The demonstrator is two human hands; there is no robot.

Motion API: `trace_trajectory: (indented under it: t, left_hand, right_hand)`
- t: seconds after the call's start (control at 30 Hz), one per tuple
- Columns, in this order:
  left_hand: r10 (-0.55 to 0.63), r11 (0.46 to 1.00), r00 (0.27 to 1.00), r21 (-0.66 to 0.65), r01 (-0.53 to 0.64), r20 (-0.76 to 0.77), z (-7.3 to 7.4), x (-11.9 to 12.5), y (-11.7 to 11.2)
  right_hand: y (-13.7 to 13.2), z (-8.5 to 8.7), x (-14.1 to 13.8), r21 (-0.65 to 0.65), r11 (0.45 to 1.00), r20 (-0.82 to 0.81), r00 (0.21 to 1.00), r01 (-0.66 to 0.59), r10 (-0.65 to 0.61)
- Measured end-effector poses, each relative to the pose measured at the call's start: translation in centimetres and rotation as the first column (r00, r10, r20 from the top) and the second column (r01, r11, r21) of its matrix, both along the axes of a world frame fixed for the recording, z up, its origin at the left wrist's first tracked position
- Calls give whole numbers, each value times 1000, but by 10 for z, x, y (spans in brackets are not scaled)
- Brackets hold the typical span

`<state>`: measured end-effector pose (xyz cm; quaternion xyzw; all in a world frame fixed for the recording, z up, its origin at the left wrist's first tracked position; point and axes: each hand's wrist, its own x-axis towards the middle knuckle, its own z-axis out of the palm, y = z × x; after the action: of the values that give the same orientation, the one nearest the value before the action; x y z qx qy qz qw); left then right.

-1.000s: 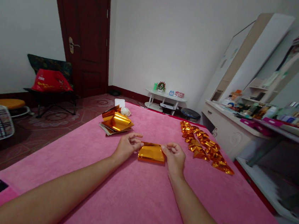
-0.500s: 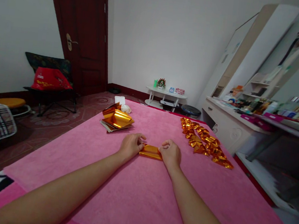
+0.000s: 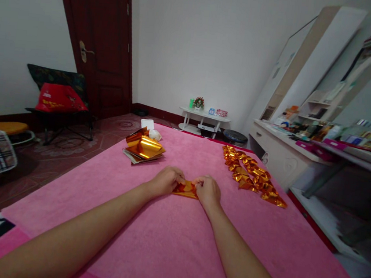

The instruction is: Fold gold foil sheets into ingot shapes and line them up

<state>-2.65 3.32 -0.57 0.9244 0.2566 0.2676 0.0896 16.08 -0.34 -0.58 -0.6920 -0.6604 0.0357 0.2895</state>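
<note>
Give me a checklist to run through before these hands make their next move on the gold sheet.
1. Left hand on the sheet: ok, it is at the left end of the gold sheet.
2. Right hand on the sheet: ok, it is at the right end.
3. Sheet supported: ok, it appears to rest on the pink cloth.
4. Both ends even: cannot tell, the hands cover them.
5. Stack of gold sheets out of the way: ok, it lies beyond the left hand, apart from it.
6. Shaped gold pieces clear of the right arm: ok, they lie off to its right, untouched.
</note>
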Motion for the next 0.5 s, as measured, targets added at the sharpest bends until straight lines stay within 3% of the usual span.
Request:
trace_trajectory:
  t: [0.07, 0.2, 0.4, 0.5]
  left_hand:
    - [-34, 998, 999, -53, 35, 14, 1, -2, 2]
    - [2, 995, 1000, -98, -4, -19, 6, -4, -1]
    - [29, 994, 999, -103, -31, -25, 11, -6, -6]
    - [51, 990, 999, -131, -50, 4, 12, -4, -10]
  right_hand:
    - [0, 1, 0, -29, 1000, 21, 1000, -4, 5]
    - [-2, 3, 0, -67, 997, 48, 998, -25, 29]
    - [-10, 14, -10, 3, 997, 242, 967, -77, 74]
    - [-17, 20, -32, 60, 984, 148, 977, -165, 155]
